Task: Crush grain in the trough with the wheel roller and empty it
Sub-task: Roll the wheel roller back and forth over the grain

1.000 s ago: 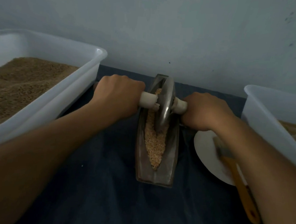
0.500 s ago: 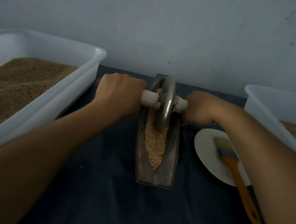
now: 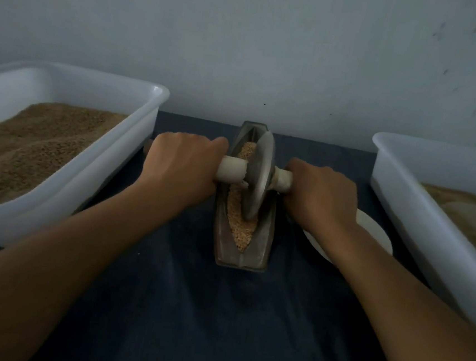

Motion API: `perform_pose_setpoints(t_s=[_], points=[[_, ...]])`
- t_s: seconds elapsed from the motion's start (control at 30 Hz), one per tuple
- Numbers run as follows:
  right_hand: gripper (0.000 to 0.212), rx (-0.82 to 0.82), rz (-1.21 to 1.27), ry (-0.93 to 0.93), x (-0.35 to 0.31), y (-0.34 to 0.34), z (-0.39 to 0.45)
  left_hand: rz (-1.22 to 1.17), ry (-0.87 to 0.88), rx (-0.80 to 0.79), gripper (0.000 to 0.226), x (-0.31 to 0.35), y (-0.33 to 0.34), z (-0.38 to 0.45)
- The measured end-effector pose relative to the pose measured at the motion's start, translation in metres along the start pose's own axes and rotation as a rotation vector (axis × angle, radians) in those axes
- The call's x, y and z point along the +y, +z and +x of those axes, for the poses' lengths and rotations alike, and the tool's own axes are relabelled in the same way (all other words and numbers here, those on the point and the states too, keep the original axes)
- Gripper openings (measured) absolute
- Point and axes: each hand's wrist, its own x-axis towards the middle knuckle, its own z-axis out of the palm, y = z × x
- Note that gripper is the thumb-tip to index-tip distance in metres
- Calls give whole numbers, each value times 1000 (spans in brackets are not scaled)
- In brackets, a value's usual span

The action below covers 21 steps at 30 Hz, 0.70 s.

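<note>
- Trough point(image 3: 256, 249): narrow, boat-shaped, dark metal; stands lengthwise on the dark blue cloth point(image 3: 189, 306), its far end close to the wall point(image 3: 245, 35); near end blunt and square.
- Grain point(image 3: 240, 233): pale tan; lies along the trough's groove, tapering to a point at the near end; visible both ahead of and behind the wheel.
- Wheel roller point(image 3: 257, 179): grey metal disc, upright, tilted slightly; lower rim sits in the grain about mid-trough; pale axle handle runs through the hub, crosswise to the trough.
- Left hand point(image 3: 182, 169): fingers curled over the left end of the handle, knuckles up; firm grip, just beside the trough's left wall.
- Right hand point(image 3: 322, 194): fingers wrapped round the right end of the handle; thumb side toward the disc.
- Left tub point(image 3: 137, 130): white plastic, well filled with brown granular material; stands left of the trough, apart from it.
- Right tub point(image 3: 405, 184): white plastic, some lighter tan material inside; partly cut off by the frame edge.
- White plate point(image 3: 377, 234): on the cloth between trough and right tub; largely hidden under the right forearm.
</note>
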Motion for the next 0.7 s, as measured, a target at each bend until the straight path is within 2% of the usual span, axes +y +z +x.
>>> perform_pose_setpoints(t_s=[0.13,0.33,0.57,0.7], points=[[23,50,16,-15,-2,-5,-13,20,37,38,44,-1,-8,-9],[20,140,-38,-56,-8,-16,-14,-144,-48,63,34,-3,-9,-25],[26,205,-5,-74,-6,-24,-21,-154,-57,161,30,-3,-15,-29],[29,201,16,-88,-6,-33,-27,-152,-73,161,28,-5,-20,-33]])
